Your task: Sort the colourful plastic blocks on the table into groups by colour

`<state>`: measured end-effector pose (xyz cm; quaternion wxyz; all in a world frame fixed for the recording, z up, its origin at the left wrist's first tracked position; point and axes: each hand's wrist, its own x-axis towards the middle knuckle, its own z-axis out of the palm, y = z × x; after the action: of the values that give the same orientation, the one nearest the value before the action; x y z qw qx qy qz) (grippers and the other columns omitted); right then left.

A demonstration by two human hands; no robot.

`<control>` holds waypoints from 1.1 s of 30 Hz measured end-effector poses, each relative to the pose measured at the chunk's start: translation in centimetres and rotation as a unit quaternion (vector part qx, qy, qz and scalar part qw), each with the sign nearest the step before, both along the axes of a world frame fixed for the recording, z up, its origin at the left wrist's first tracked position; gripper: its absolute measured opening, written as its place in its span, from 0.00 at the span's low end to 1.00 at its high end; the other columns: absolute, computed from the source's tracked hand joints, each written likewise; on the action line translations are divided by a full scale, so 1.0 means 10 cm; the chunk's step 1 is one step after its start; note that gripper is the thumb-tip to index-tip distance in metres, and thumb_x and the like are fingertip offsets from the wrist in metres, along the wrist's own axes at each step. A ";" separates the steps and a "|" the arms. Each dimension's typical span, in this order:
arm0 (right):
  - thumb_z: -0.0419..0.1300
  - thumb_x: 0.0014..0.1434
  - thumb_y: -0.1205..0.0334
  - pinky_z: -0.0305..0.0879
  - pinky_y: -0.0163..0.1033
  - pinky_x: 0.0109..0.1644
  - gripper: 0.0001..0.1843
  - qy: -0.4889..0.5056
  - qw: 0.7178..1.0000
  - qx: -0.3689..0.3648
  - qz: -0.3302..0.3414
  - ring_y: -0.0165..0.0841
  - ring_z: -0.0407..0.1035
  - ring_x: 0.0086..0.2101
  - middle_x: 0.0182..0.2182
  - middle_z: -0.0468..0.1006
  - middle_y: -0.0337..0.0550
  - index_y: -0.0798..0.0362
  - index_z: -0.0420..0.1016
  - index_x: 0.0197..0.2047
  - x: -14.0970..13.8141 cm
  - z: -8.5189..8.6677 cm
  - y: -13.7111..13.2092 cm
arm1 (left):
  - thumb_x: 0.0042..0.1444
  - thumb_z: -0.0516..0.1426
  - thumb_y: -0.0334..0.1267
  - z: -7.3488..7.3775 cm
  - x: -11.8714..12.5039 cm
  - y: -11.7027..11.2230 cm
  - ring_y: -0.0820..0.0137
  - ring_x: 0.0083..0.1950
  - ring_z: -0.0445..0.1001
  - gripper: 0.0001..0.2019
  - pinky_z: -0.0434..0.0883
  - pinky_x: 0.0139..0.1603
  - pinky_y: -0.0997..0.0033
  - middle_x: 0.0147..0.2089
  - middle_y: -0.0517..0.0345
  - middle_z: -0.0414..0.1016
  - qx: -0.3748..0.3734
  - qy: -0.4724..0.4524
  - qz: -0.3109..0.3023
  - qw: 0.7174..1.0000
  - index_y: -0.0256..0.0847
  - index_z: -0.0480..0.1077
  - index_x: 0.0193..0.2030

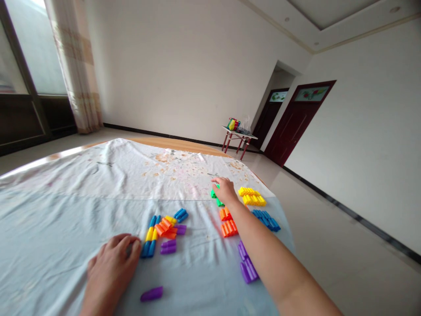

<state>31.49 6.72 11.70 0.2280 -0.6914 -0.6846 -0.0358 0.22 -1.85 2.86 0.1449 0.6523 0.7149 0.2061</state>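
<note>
My left hand (pixel 115 263) rests on the cloth with its fingers loosely bent and apart, beside a strip of joined blue and yellow tube-shaped plastic pieces (pixel 150 236). Right of that strip lie orange pieces (pixel 165 228), blue pieces (pixel 180 215) and purple pieces (pixel 168 246). A single purple piece (pixel 151 293) lies nearer to me. Farther off, my right hand (pixel 225 191) reaches over the green pieces (pixel 219 202), its thumb and forefinger apart; it partly covers them. Whether its fingertips touch a green piece is hard to see.
Along the right side sit yellow rows (pixel 252 197), blue rows (pixel 266 220), orange rows (pixel 229 228) and purple rows (pixel 248 267), some partly behind my right forearm. A wrinkled cloth (pixel 98 210) covers the table. A small side table (pixel 241 134) holding bags stands by the far wall.
</note>
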 end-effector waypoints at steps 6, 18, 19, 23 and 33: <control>0.57 0.57 0.65 0.62 0.39 0.52 0.10 0.164 0.969 0.015 0.186 0.34 0.70 0.43 0.39 0.79 0.41 0.51 0.76 0.41 -0.68 -0.40 -0.66 | 0.56 0.40 0.50 0.08 0.03 -0.06 0.58 0.55 0.64 0.22 0.59 0.51 0.53 0.54 0.53 0.68 0.000 -0.007 -0.007 1.000 0.47 0.72 0.41; 0.60 0.52 0.72 0.63 0.41 0.51 0.13 0.177 0.968 -0.005 0.180 0.35 0.69 0.43 0.39 0.78 0.44 0.54 0.76 0.42 -0.84 -0.90 -0.87 | 0.56 0.42 0.49 0.11 0.04 -0.10 0.59 0.52 0.66 0.21 0.60 0.49 0.55 0.51 0.53 0.70 0.028 -0.017 -0.002 0.999 0.46 0.73 0.38; 0.61 0.51 0.71 0.63 0.41 0.50 0.12 0.173 0.969 -0.001 0.175 0.36 0.69 0.43 0.38 0.78 0.44 0.53 0.76 0.41 -0.83 -0.89 -0.89 | 0.56 0.41 0.49 0.11 0.04 -0.10 0.59 0.52 0.66 0.21 0.60 0.49 0.55 0.51 0.53 0.70 0.029 -0.017 -0.002 0.999 0.46 0.73 0.38; 0.63 0.50 0.70 0.64 0.42 0.49 0.14 0.179 0.970 0.023 0.160 0.37 0.68 0.42 0.37 0.77 0.44 0.52 0.76 0.42 -0.74 -0.83 -1.04 | 0.56 0.42 0.48 0.10 0.04 -0.09 0.59 0.52 0.66 0.21 0.60 0.49 0.55 0.51 0.53 0.70 0.033 -0.015 -0.002 0.999 0.46 0.73 0.38; 0.61 0.51 0.73 0.67 0.39 0.48 0.17 0.295 0.935 0.058 0.190 0.34 0.69 0.41 0.39 0.74 0.44 0.52 0.74 0.45 -0.70 -0.88 -1.23 | 0.57 0.43 0.49 0.05 0.07 -0.10 0.57 0.53 0.66 0.20 0.63 0.50 0.54 0.51 0.53 0.71 0.092 0.015 -0.029 0.995 0.47 0.73 0.43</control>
<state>24.50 -5.55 2.89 0.4625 -0.5136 -0.7014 0.1740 0.92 -2.85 3.33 0.0795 0.6863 0.6757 0.2572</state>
